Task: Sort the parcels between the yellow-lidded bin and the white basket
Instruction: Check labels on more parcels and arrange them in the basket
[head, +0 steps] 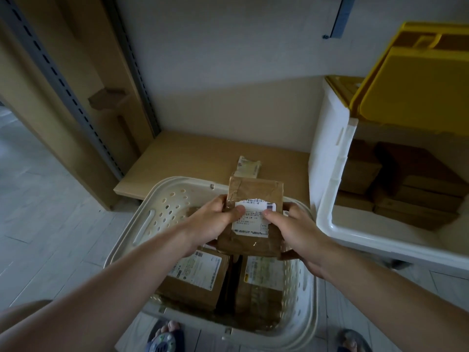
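I hold a brown taped parcel (253,196) with a white shipping label above the white basket (149,224). My left hand (213,222) grips its left edge and my right hand (297,232) its right edge, thumbs on the label. Two more brown labelled parcels (195,278) lie side by side in the basket beneath. To the right stands the white bin (330,153) with its yellow lid (416,90) swung up; several brown boxes (416,184) are stacked inside it.
A low wooden shelf board (193,158) runs behind the basket, with a small pale packet (247,166) lying on it. A grey slotted shelf upright (58,72) rises at the left. My sandalled feet (165,336) stand on the pale tile floor below the basket.
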Available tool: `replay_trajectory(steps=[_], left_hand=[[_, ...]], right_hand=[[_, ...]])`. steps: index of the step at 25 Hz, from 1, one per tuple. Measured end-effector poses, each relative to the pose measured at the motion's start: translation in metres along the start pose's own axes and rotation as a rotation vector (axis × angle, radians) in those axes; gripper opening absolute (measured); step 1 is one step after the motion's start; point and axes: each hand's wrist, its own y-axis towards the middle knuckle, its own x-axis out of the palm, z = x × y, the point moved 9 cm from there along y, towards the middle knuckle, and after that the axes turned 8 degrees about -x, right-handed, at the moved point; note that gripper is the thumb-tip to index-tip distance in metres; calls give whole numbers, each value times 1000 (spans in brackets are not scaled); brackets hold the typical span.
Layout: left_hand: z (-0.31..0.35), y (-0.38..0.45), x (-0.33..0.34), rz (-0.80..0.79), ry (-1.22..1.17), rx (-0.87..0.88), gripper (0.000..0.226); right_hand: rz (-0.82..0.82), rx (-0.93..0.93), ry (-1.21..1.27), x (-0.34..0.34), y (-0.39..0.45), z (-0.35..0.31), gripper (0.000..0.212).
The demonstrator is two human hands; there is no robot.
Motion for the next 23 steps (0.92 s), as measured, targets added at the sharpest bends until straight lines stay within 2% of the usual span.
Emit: replay_trajectory(steps=[4, 7, 9, 14, 16, 19, 20, 23], left_hand=[[-22, 10, 19, -33, 55, -109, 27], [-52, 18, 37, -91, 121, -210, 27], [-71, 22, 46, -114, 171, -252, 25], [-88, 27, 59, -111, 309, -265, 6], [-87, 31, 60, -110, 319, -251, 20], [-89, 38, 58, -110, 343, -274, 35], [-91, 38, 59, -123, 355, -296, 39], [-96, 36, 66, -154, 422, -347, 79]], right_hand=[[-26, 121, -90, 1, 3, 28, 27], [-77, 219, -119, 8, 1, 54, 12], [-128, 285, -141, 13, 0, 79, 13], [-132, 384, -153, 19, -2, 110, 16], [-83, 372, -167, 16, 2, 108, 19], [-98, 319, -283, 16, 13, 111, 60], [-107, 296, -315, 16, 15, 112, 68], [-125, 336, -293, 21, 11, 118, 84]])
